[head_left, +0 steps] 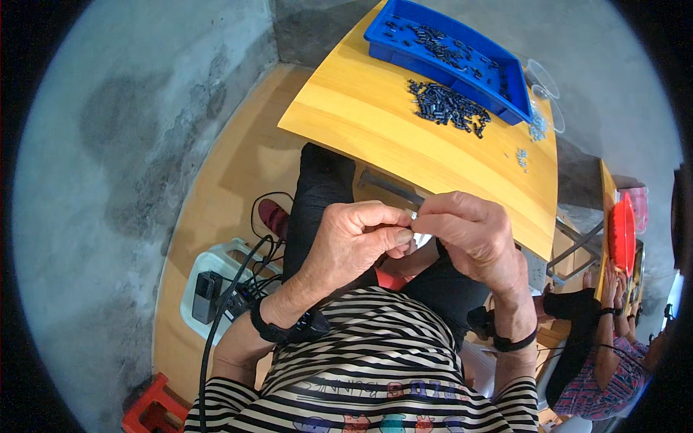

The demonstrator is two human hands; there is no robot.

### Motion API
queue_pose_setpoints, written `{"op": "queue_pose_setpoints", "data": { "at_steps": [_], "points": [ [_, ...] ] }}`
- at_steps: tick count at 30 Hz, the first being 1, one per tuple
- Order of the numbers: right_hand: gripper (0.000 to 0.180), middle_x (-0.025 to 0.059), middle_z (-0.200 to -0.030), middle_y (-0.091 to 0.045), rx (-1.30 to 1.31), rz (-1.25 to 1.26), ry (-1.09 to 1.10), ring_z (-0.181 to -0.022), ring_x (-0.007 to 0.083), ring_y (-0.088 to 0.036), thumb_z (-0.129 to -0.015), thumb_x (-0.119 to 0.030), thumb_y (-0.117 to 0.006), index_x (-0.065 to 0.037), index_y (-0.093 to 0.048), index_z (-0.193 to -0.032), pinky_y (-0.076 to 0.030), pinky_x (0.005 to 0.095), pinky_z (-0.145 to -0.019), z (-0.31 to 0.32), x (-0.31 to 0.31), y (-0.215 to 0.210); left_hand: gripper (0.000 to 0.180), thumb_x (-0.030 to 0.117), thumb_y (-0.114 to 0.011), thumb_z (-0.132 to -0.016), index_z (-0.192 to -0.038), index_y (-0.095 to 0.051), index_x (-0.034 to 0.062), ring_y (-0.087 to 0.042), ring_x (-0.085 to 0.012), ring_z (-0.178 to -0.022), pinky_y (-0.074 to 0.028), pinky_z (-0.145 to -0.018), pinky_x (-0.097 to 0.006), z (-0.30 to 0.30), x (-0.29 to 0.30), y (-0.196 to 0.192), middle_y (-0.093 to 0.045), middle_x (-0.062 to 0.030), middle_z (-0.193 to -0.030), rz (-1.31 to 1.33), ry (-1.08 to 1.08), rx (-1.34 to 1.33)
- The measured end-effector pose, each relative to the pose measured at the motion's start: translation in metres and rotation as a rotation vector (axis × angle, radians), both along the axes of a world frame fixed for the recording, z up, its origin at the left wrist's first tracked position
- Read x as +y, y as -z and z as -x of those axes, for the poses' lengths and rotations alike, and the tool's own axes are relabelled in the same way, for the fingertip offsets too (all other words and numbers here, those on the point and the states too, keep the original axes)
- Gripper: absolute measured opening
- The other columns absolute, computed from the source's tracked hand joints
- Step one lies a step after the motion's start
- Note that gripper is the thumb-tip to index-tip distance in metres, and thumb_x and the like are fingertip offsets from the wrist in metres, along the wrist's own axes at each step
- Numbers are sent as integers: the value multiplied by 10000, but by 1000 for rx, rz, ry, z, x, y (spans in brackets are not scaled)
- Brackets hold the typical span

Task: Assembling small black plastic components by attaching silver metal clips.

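Observation:
Above my lap, just off the near edge of the yellow table (346,101), my left hand (357,242) and my right hand (473,227) meet fingertip to fingertip. Both are pinched closed around a tiny piece, mostly hidden by the fingers; only a whitish bit shows between them. A heap of small black tube-shaped parts (449,107) lies on the tabletop beyond. Behind it, a blue plastic tray (393,54) holds more of these scattered parts. Several small pale pieces (522,157) are at the table's right side, near a clear container (557,108) with pale blue bits.
At my left, a pale stool (189,303) carries a black box and tangled cables; one thick black cable (224,303) runs up past my left arm. A red stool (155,404) stands lower left. To the right, another person (603,368) sits by a red tray (622,234).

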State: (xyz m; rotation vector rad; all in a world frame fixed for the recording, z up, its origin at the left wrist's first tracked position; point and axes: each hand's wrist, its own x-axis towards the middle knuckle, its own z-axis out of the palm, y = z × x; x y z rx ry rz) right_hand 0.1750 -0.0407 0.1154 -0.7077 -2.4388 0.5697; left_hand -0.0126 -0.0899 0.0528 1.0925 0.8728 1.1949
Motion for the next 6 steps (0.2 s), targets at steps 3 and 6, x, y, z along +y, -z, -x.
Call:
{"op": "queue_pose_setpoints", "data": {
  "at_steps": [3, 6],
  "points": [
    [320, 69, -870, -614, -75, -127, -99, -786, 253, -638, -559, -14, -717, -56, -632, -865, -531, 327, -640, 6, 2, -9, 159, 26, -666, -849, -985, -671, -56, -609, -80, -666, -512, -603, -203, 2, 2, 2, -670, -73, -755, 97, 34, -51],
    [325, 57, -873, -603, -72, -121, -142, -773, 260, -631, -556, -30, -726, -73, -610, -857, -527, 332, -627, 7, 5, -9, 170, 34, -665, -852, -1004, -675, -41, -617, -88, -662, -522, -616, -206, 6, 4, -2, -678, -77, -768, 178, 78, -59]
  ]
}}
